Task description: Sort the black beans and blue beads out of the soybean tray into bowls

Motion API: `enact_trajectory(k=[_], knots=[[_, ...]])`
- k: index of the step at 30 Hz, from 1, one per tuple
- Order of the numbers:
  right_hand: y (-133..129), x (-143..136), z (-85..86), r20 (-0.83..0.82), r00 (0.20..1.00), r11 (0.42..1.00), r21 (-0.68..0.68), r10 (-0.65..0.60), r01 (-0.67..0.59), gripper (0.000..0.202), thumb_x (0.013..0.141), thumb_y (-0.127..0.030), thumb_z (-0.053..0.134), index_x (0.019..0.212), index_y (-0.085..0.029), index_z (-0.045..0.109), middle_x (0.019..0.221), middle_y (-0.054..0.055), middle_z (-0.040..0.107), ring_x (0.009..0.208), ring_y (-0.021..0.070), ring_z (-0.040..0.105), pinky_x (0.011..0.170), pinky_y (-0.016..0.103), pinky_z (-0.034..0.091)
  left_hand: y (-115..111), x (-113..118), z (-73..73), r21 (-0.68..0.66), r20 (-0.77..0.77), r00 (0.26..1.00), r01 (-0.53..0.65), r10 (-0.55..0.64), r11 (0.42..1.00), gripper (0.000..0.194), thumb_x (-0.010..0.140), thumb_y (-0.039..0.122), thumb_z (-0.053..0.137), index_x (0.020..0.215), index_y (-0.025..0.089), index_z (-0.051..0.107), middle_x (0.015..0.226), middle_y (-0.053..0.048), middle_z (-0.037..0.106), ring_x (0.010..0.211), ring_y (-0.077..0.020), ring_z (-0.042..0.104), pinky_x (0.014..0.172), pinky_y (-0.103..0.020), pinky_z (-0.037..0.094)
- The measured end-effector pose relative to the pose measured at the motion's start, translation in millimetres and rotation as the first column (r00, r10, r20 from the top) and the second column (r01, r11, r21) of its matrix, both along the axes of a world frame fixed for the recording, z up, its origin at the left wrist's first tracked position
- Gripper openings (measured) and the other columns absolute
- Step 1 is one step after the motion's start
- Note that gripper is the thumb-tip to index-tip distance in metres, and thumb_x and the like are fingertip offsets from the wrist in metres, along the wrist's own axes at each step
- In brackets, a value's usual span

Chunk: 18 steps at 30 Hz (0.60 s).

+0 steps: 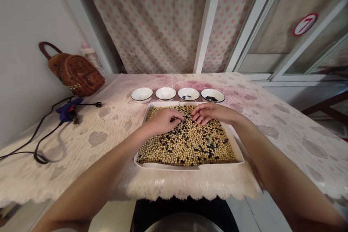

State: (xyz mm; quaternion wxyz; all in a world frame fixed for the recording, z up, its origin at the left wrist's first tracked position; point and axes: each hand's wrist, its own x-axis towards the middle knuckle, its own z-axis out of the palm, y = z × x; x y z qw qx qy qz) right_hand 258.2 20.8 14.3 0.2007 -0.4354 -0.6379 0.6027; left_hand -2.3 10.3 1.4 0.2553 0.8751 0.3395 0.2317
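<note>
A shallow white box (pixel 239 154) on the table holds a thick layer of small round pieces (pixel 187 145). Most are pale yellow and look like soybeans, with black, dark blue and a few green or red ones among them. Over the far left part of the box is my left hand (pixel 166 120), thumb and forefinger brought together at a dark patch. Anything in that pinch is too small to make out. My right hand (pixel 210 113) reaches in from the right, its slightly bent fingers apart and touching the pieces. I see nothing held in it.
Behind the box stands a row of white dark-rimmed bowls. One bowl (pixel 188 94) contains a few blue pieces, and the rightmost bowl (pixel 212 95) has black ones. At left are a blue glue gun (pixel 66 111) with its cord, a brown backpack (pixel 78 72) and a bottle (pixel 91 56).
</note>
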Motion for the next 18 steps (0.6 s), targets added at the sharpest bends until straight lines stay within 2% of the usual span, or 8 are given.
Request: enact_trajectory(k=[4, 7, 9, 11, 15, 18], knots=[[9.4, 5.1, -7.0, 0.043, 0.97, 0.968, 0.091, -0.238, 0.233, 0.013, 0.085, -0.026, 0.062, 0.093, -0.016, 0.066, 0.093, 0.011, 0.072, 0.075, 0.0172, 0.069, 0.066, 0.031, 0.059, 3.5, -0.4, -3.1, 0.046, -0.017, 0.989, -0.146, 0.147, 0.988, 0.025, 0.089, 0.017, 0.055, 0.103, 0.025, 0.075, 0.11, -0.001, 0.075, 0.096, -0.0177, 0.069, 0.086, -0.031, 0.053], [13.4, 8.1, -10.1, 0.13, 0.93, 0.923, 0.226, -0.344, 0.31, 0.009, 0.085, -0.022, 0.058, 0.089, -0.017, 0.063, 0.085, 0.009, 0.07, 0.058, 0.0128, 0.063, 0.052, 0.027, 0.054, 4.2, -0.5, -3.0, 0.087, -0.023, 0.985, -0.166, 0.168, 0.982, 0.025, 0.09, 0.018, 0.054, 0.102, 0.025, 0.075, 0.107, -0.001, 0.076, 0.09, -0.0182, 0.069, 0.081, -0.032, 0.053], [12.6, 8.7, -9.8, 0.201, 0.923, 0.913, 0.317, -0.329, 0.257, 0.011, 0.085, -0.021, 0.055, 0.09, -0.017, 0.063, 0.078, 0.007, 0.068, 0.05, 0.0105, 0.057, 0.046, 0.025, 0.048, 3.9, -0.3, -2.2, 0.104, -0.022, 0.986, -0.163, 0.166, 0.981, 0.026, 0.09, 0.018, 0.053, 0.102, 0.025, 0.075, 0.106, -0.001, 0.076, 0.089, -0.0181, 0.069, 0.08, -0.031, 0.053], [9.0, 7.2, -8.2, 0.247, 0.941, 0.922, 0.364, -0.229, 0.129, 0.014, 0.085, -0.023, 0.056, 0.094, -0.017, 0.064, 0.078, 0.006, 0.068, 0.053, 0.0113, 0.057, 0.048, 0.025, 0.048, 3.1, 0.2, -1.0, 0.11, -0.025, 0.986, -0.164, 0.167, 0.98, 0.026, 0.09, 0.018, 0.053, 0.101, 0.025, 0.075, 0.106, -0.001, 0.076, 0.089, -0.0179, 0.069, 0.079, -0.031, 0.053], [0.0, -1.3, -5.4, 0.284, 0.959, 0.903, 0.414, -0.008, -0.115, 0.021, 0.083, -0.022, 0.059, 0.102, -0.018, 0.067, 0.095, 0.007, 0.071, 0.075, 0.0155, 0.065, 0.069, 0.031, 0.053, 1.5, 1.4, 0.3, 0.115, -0.037, 0.982, -0.178, 0.184, 0.977, 0.026, 0.09, 0.017, 0.053, 0.1, 0.025, 0.075, 0.105, -0.001, 0.076, 0.088, -0.0176, 0.069, 0.078, -0.03, 0.053], [-2.3, -6.4, -5.9, 0.252, 0.967, 0.888, 0.432, 0.047, -0.156, 0.026, 0.085, -0.022, 0.057, 0.11, -0.019, 0.066, 0.102, 0.007, 0.071, 0.09, 0.0179, 0.065, 0.083, 0.035, 0.051, 1.9, 2.1, -1.2, 0.104, -0.045, 0.982, -0.179, 0.185, 0.978, 0.026, 0.09, 0.017, 0.053, 0.101, 0.023, 0.075, 0.104, -0.003, 0.076, 0.087, -0.0184, 0.069, 0.078, -0.031, 0.053]])
